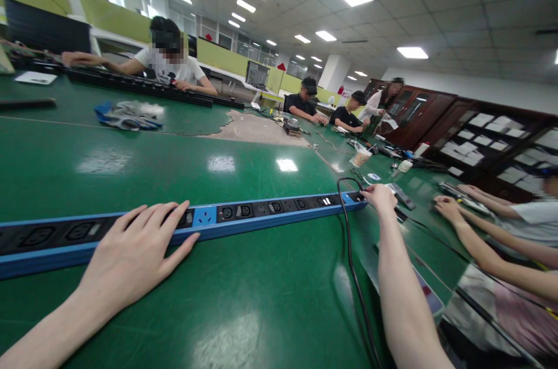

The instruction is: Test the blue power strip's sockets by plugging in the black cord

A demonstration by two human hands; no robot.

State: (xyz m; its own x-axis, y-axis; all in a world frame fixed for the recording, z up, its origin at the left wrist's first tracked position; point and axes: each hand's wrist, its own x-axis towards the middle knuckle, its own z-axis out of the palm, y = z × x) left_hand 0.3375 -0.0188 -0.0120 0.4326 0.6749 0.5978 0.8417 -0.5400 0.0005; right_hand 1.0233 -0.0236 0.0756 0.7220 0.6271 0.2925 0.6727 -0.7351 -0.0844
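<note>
A long blue power strip (pixel 261 219) with black sockets lies across the green table. My left hand (pixel 135 250) rests over its left part, fingers spread across the sockets and the thumb along the near side. At the strip's far right end is my right hand (pixel 378 196), its fingers pressed together beside the end piece; whatever they hold is too small to make out. A black cable (pixel 350 247) loops up next to that end and runs down toward the near edge.
Gloves (pixel 127 115) lie at the back left of the green table (pixel 279 287). A person sits behind a long black strip (pixel 143 85). A plastic cup (pixel 361 156), tools and cables lie beyond my right hand. Another person's hands (pixel 449 208) are at the right.
</note>
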